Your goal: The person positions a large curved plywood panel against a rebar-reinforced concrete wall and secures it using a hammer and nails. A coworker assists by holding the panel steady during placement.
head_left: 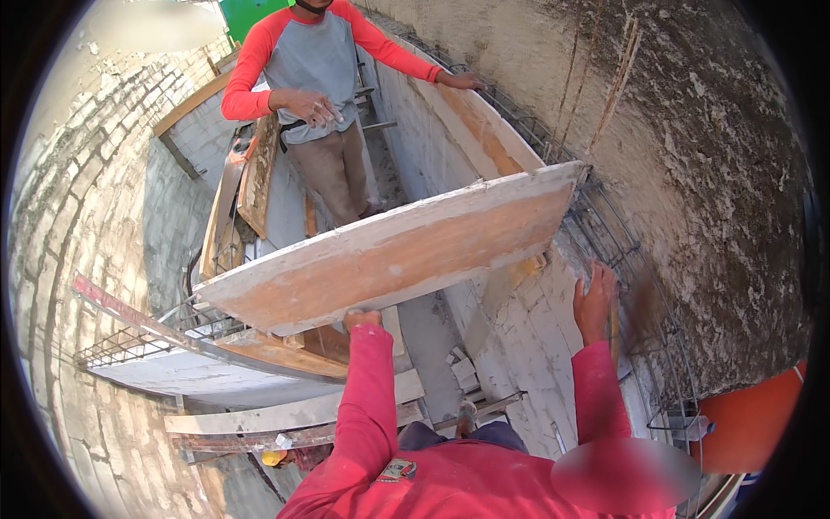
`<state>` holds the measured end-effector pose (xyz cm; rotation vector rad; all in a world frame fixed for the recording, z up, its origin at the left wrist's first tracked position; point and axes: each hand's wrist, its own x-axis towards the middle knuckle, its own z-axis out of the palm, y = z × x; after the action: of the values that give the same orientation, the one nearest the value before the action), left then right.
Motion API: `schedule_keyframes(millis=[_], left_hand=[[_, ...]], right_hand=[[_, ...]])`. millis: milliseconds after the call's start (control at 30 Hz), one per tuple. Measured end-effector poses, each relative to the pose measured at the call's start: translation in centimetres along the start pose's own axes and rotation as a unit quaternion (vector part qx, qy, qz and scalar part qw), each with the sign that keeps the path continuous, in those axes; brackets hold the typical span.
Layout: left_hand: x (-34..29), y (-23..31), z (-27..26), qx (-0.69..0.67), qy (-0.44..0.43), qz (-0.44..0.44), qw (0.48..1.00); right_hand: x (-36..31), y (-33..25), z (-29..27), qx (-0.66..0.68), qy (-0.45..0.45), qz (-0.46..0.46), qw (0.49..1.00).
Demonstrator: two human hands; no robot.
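A long wooden board (393, 251), pale along its edges and orange-brown on its face, lies slanted across the gap between two walls. My left hand (362, 319) is closed on its lower edge, fingers curled round it. Off to the right, my right hand (595, 301) is raised with fingers apart and nothing visible in it. It is beside the steel rebar cage (618, 242) that runs along the top of the right wall. The board's right end rests close to that cage; its left end reaches the left wall's top.
A co-worker in a red-and-grey shirt (311, 69) stands beyond the board, one hand on the right-hand formwork. A red-and-white strip (130, 307) and planks (294, 418) lie at left. Thin rods (616, 82) stick up near the rough wall (709, 173). Far below is a narrow passage (432, 333).
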<state>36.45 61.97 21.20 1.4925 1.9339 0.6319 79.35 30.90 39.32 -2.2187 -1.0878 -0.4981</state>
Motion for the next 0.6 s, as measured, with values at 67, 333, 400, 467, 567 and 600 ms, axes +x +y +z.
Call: schedule_keyframes(millis=[67, 333, 400, 467, 567, 600], left_hand=[[-1.5, -0.9, -0.3, -0.096, 0.010, 0.007, 0.995], [-14.7, 2.5, -4.1, -0.410, -0.144, 0.025, 0.900], [-17.1, 5.6, -7.3, -0.387, -0.142, 0.116, 0.904], [-17.2, 9.8, -10.5, -0.337, -0.132, 0.229, 0.904], [-16.3, 15.2, -15.6, -0.224, -0.084, 0.415, 0.878], [-15.8, 17.0, -17.2, -0.187, -0.056, 0.475, 0.858]], right_hand=[[-3.7, 2.3, -3.6, -0.107, -0.007, 0.042, 0.993], [-9.5, 6.5, -7.3, -0.176, -0.140, 0.196, 0.954], [-9.6, 7.0, -6.8, -0.168, -0.135, 0.168, 0.962], [-9.5, 7.3, -6.4, -0.153, -0.109, 0.152, 0.970], [-9.4, 7.1, -6.7, -0.153, -0.133, 0.179, 0.963], [-9.4, 6.8, -7.0, -0.154, -0.133, 0.175, 0.963]])
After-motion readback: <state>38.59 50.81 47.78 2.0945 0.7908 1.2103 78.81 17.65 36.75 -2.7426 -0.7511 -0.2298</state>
